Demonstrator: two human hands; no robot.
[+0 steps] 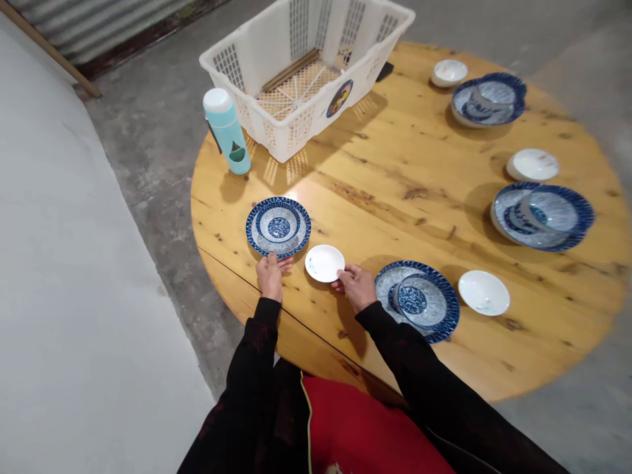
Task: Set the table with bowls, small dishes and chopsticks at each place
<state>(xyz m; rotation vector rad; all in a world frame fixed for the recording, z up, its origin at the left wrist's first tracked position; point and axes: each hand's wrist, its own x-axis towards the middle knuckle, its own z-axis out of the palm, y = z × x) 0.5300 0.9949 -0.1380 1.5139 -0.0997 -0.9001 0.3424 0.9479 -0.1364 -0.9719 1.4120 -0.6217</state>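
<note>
My left hand (pixel 270 276) grips the near rim of a blue-and-white plate (pixel 254 238), thumb on top and fingers by the edge. Inside that plate sits a small blue-and-white bowl (pixel 279 228). Between my hands is a small white dish (pixel 323 263), its right edge pinched by my right hand (pixel 358 287). Whether the dish rests on the table or is slightly raised I cannot tell. Just right of my right wrist lies another blue-rimmed plate (pixel 448 321) with a bowl (pixel 428 306) tilted in it, partly covered by my sleeve.
A round wooden table (pixel 375 217) bears everything. At its back left stand a white plastic basket (pixel 301 135) and a light-blue bottle (pixel 230 135). White dishes (pixel 484 293) (pixel 533 164) (pixel 449 72) and blue-and-white plates with bowls (pixel 513 224) (pixel 464 108) line the right side.
</note>
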